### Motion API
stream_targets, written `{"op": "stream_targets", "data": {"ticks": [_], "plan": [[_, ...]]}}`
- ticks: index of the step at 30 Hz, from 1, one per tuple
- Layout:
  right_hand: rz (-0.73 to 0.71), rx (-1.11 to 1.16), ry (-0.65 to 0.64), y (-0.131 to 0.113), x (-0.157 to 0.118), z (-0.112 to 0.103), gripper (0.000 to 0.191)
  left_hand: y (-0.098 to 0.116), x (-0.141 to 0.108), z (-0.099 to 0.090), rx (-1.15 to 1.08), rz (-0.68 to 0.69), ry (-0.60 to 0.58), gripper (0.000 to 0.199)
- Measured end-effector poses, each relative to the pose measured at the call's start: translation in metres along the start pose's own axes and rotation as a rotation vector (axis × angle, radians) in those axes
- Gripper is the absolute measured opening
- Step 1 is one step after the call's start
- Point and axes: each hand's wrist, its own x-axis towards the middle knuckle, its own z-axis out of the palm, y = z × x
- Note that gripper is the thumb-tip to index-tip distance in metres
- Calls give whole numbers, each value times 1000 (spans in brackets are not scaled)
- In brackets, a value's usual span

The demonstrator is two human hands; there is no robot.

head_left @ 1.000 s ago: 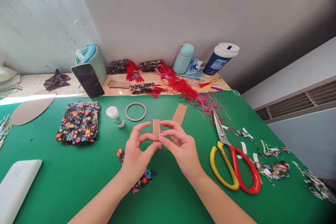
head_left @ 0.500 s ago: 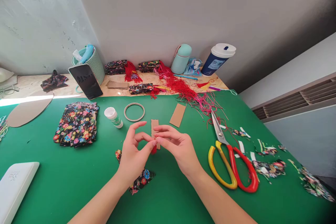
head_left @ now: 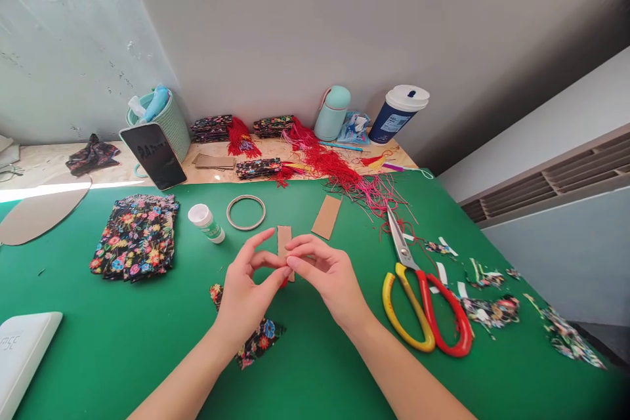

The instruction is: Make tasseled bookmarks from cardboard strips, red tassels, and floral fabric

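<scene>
My left hand point(head_left: 249, 289) and my right hand point(head_left: 332, 282) meet tip to tip above the green mat, thumbs and index fingers pinched. Between them is a small red tassel point(head_left: 284, 283), mostly hidden by the fingers; its thin cord is hard to make out. Just behind the fingertips a narrow cardboard strip point(head_left: 284, 236) lies partly covered. Beneath my left hand and wrist lies a black floral fabric piece point(head_left: 260, 344), its middle hidden. A second cardboard piece point(head_left: 327, 216) rests beyond my right hand.
Large scissors point(head_left: 406, 256) lie to the right, blades pointing away, beside fabric scraps point(head_left: 492, 312). On the left are stacked floral fabric point(head_left: 135, 236), a glue stick point(head_left: 207, 223) and a tape ring point(head_left: 245, 197). Red tassels point(head_left: 329, 167), a phone point(head_left: 155, 157) and a paper cup point(head_left: 398, 115) stand or lie behind.
The view has shifted slightly, so the table things appear farther left. My right fingertips have closed in more over the red tassel, showing less of it and its cord.
</scene>
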Motion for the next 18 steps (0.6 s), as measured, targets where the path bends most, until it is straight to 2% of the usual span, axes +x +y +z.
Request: {"op": "stream_targets", "data": {"ticks": [3, 5, 7, 10, 13, 18], "plan": [[-102, -125, -31, -6, -1, -3, 7, -1, 0, -3, 50, 94, -33, 44], [-209, -241, -35, -12, -2, -6, 5, -4, 3, -8, 190, 222, -32, 34], [-297, -339, -24, -17, -3, -9, 4, -9, 8, -16, 456, 384, -46, 31], [-371, -420, -24, -22, -4, -13, 5, -18, 17, -26, 897, 600, -211, 42], [-372, -446, -88, -25, -5, -16, 7, -25, 21, -30, 1111, 641, -328, 46], [-253, -409, -368, -31, -6, -21, 9, -35, 23, -29, 1183, 630, -352, 48]]}}
